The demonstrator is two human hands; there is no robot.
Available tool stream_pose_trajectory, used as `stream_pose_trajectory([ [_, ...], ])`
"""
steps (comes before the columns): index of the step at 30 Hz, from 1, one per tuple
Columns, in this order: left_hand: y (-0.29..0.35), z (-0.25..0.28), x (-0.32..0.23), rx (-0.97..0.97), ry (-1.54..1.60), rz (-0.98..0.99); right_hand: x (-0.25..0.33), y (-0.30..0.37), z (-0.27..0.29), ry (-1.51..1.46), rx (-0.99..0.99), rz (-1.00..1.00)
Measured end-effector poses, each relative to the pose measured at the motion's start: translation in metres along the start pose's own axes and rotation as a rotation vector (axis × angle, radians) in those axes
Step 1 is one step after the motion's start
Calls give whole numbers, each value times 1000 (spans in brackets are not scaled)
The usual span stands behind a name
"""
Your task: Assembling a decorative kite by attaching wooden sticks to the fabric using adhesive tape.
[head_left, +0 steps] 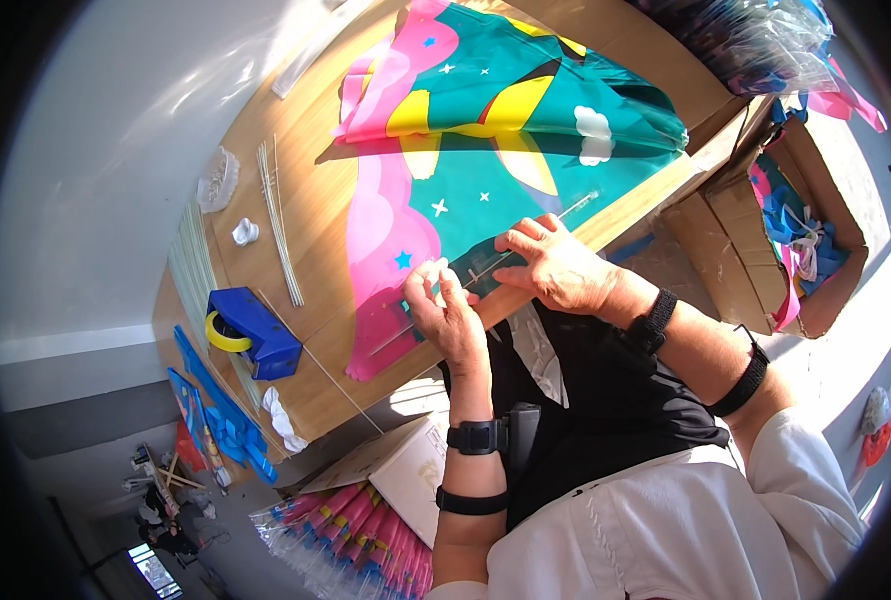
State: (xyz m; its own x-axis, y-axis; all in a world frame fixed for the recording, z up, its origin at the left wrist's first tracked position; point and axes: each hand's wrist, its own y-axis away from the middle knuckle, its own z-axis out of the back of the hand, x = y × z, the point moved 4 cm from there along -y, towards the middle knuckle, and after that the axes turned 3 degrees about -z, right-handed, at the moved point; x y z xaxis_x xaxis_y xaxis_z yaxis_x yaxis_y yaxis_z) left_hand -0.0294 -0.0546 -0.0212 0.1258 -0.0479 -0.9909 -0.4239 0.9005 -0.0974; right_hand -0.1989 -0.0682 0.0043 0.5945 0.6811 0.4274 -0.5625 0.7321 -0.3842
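A thin, flexible printed sheet (pixel 455 185) lies over the table's near edge, green with a wavy pink border, yellow shapes, white crosses and blue stars. Along its near edge runs a thin pale rod (pixel 577 204), crossing under both hands. My left hand (pixel 452 322) is closed at that edge, its thumb and fingers bent together; what lies between them is hidden. Just to its right, my right hand (pixel 563 270) bends over the edge, thumb and forefinger closed around the rod and sheet. Their fingertips are a short gap apart.
On the wooden table stand a blue tape dispenser (pixel 255 335) with yellow tape, loose thin sticks (pixel 280 220) and a bundle of pale rods (pixel 193 255). A cardboard box (pixel 730 245) with coloured strips stands right. Packed pink items (pixel 350 530) lie below.
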Motion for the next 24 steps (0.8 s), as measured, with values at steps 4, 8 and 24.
stream_pose_trajectory([
  [4, -5, 6, -12, -10, 187, 218, -2, 3, -2, 79, 35, -27],
  [8, -3, 17, -14, 63, 351, 474, 13, 0, -3, 211, 177, -99],
  [24, 2, 20, 3, 229, 470, 803, 19, -2, -4, 254, 230, -141],
])
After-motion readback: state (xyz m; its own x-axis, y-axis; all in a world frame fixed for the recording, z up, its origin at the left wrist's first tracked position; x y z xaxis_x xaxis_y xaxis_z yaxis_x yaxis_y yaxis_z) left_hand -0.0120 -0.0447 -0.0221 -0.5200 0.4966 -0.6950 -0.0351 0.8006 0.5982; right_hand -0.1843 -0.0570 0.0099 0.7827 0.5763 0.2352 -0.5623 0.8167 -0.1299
